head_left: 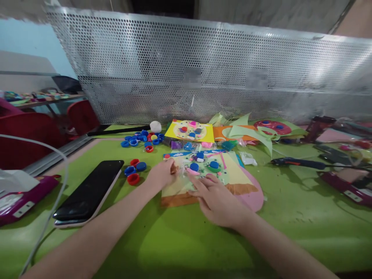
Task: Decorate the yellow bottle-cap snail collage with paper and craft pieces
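Observation:
On the green table lies a paper craft picture (pixel 247 179) with a pale yellow ground, a brown strip along its bottom and blue bottle caps (pixel 214 166) with bits of coloured clay on its round green middle. My left hand (pixel 161 173) is at the picture's left side, its fingers curled together near a small clear, shiny patch; what they pinch is hidden. My right hand (pixel 219 199) rests on the picture's lower middle, palm down, with fingers stretched out towards a pink clay piece (pixel 192 171) under one blue cap.
Loose red and blue bottle caps (pixel 133 179) and a black phone (pixel 90 190) lie to the left. Behind stand a yellow craft card (pixel 207 133) and bagged clay (pixel 188 146). A glue gun or similar corded tool (pixel 299 163) lies right. A perforated metal panel (pixel 162 58) closes the back.

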The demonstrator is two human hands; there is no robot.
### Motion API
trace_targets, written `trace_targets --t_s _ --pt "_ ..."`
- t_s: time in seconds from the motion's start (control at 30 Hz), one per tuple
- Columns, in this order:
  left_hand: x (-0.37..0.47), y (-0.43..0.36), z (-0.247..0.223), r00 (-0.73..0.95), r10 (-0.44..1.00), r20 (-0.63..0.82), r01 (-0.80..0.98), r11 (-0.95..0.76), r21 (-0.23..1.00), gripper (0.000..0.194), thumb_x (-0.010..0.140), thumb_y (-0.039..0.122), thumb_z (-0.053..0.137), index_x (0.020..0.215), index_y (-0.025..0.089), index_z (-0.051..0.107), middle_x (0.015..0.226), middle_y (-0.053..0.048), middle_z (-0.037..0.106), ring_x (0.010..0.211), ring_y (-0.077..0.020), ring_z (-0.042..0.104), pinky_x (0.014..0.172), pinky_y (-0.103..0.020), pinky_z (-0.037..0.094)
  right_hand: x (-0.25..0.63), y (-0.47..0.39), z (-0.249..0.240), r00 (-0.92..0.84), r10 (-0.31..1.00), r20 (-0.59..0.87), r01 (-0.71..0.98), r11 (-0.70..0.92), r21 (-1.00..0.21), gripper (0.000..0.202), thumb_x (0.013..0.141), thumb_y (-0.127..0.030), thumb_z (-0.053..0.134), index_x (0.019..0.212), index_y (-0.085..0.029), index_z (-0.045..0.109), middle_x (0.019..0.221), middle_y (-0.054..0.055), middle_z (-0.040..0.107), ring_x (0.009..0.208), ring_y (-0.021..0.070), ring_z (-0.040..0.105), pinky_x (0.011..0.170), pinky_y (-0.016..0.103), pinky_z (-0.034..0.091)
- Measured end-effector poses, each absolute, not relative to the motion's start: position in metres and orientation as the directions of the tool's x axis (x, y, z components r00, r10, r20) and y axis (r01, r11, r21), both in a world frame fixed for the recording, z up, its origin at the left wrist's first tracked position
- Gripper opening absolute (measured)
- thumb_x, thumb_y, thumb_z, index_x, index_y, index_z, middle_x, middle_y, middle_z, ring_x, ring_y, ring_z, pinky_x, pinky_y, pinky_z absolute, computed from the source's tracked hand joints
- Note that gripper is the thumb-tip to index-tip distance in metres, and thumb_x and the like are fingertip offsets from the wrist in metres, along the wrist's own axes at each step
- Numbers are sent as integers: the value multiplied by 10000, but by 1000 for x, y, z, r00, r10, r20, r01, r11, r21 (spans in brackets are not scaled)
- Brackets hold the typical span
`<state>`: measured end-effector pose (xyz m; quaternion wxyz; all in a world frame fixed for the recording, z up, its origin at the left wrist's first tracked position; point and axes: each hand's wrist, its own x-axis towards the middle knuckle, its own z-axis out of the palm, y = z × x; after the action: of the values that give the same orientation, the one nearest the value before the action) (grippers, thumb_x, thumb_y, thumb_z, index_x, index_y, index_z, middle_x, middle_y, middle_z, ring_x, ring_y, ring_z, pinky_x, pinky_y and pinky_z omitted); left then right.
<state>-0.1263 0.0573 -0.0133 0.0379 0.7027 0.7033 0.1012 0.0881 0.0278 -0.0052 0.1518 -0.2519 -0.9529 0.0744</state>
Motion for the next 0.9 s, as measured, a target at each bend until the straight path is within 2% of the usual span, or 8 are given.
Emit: trace_targets --t_s 0.13,0.2,0.27,0.37,0.43,0.53,0.63,0.9 --pt "-125 50 -5 96 986 135 973 -122 198 104 771 257 489 851 192 478 795 -61 609 691 -226 596 558 -292 390 93 41 -3 -672 623 401 511 781 -359 568 855 -157 418 1404 -177 273 1135 52 634 1136 210 474 935 375 382" --pt "-119 42 0 203 968 145 951 -230 205 115 744 243 508 846 193 488 806 -56 611 701 -217 595 584 -295 420 95 48 -1 -596 631 496 549 772 -321 543 859 -189 473 1379 -188 316 1262 60 552 1168 213 451 943 372 380" --pt "-110 33 4 328 933 145 909 -354 221 143 731 259 535 858 198 507 844 -48 623 750 -205 601 651 -292 457 96 52 1 -633 532 562 519 831 -203 522 856 -219 531 1350 -186 366 1291 63 528 1146 214 466 939 367 375" --pt "-99 23 6 477 862 170 828 -506 242 285 769 336 551 1013 196 511 1041 -68 611 949 -199 579 833 -292 456 99 56 2 -721 315 617 407 913 9 271 890 -208 511 1156 -208 563 1087 20 658 949 173 555 815 316 393" --pt "-96 20 6 507 830 232 797 -554 242 383 790 416 556 1092 191 488 1101 -85 590 1005 -210 558 869 -315 452 102 57 2 -722 287 630 427 901 78 182 906 -174 480 974 -205 645 852 2 701 816 155 563 720 294 368" --pt "-99 20 8 509 743 435 772 -617 151 446 791 522 552 1081 186 512 1042 -94 608 967 -238 562 832 -371 473 105 59 3 -703 367 609 512 855 77 161 873 -142 523 840 -195 671 661 -2 661 738 153 540 638 280 320" --pt "-100 24 9 544 590 596 725 -689 20 258 898 409 448 970 198 577 937 -58 643 933 -204 567 866 -369 452 107 59 7 -690 420 589 549 834 49 152 838 -140 555 753 -196 669 606 -6 623 656 140 501 585 272 287" --pt "-89 29 18 583 617 529 718 -696 20 357 931 276 311 933 210 662 912 -48 685 943 -202 565 889 -362 452 119 61 22 -704 472 531 549 836 -15 160 862 -309 558 793 -209 661 681 -17 642 705 129 519 660 254 312"
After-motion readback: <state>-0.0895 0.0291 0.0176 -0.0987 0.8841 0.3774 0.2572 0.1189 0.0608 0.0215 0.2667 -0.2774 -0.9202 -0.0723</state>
